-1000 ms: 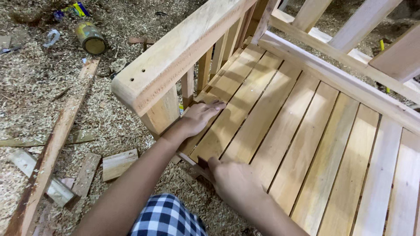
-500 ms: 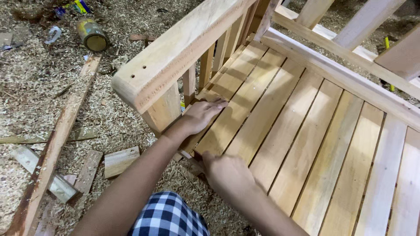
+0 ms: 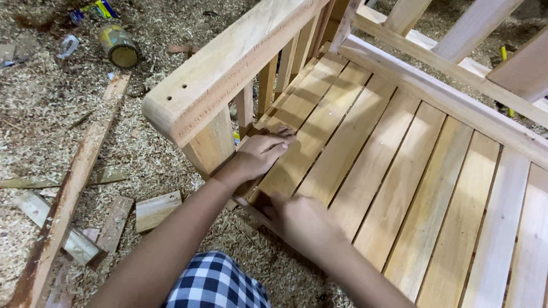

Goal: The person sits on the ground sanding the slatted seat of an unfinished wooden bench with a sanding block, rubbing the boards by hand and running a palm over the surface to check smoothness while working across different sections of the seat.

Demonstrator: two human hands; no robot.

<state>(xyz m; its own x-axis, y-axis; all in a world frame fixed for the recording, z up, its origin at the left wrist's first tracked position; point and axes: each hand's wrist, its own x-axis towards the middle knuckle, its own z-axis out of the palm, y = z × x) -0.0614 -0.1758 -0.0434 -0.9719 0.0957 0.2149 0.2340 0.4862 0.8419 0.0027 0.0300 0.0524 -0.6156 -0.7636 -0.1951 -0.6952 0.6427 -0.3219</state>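
Pale, unfinished slatted wooden seat frame [image 3: 365, 165], a bench-like piece of furniture with long parallel boards, standing on the sawdust-covered floor [image 3: 45, 102] and filling the right half of the head view; thick square-edged wooden armrest rail [image 3: 228, 63] running along its left side on short upright spindles [image 3: 267, 85]. Left hand [image 3: 260, 157] lying palm down on the leftmost seat slat just beside the armrest post, fingers [image 3: 279, 142] stretched out almost flat and together, gripping nothing. Right hand [image 3: 302, 222] blurred, set at the front edge of the seat near the corner, fingers curled over the edge; whether they clasp the board or anything small cannot be told. Blue-and-white checked cloth [image 3: 217, 282] at the lower edge of the view, between the two forearms. Long reddish-brown wooden batten [image 3: 74, 182] lying on the floor to the left, well apart from the seat. Short pale wooden offcut block [image 3: 157, 210] near the seat's front corner, with further offcuts [image 3: 68, 234] beside the batten. Cylindrical yellow-green tin can [image 3: 119, 47] lying on its side on the floor at upper left, with small bits of litter [image 3: 68, 45] near it.
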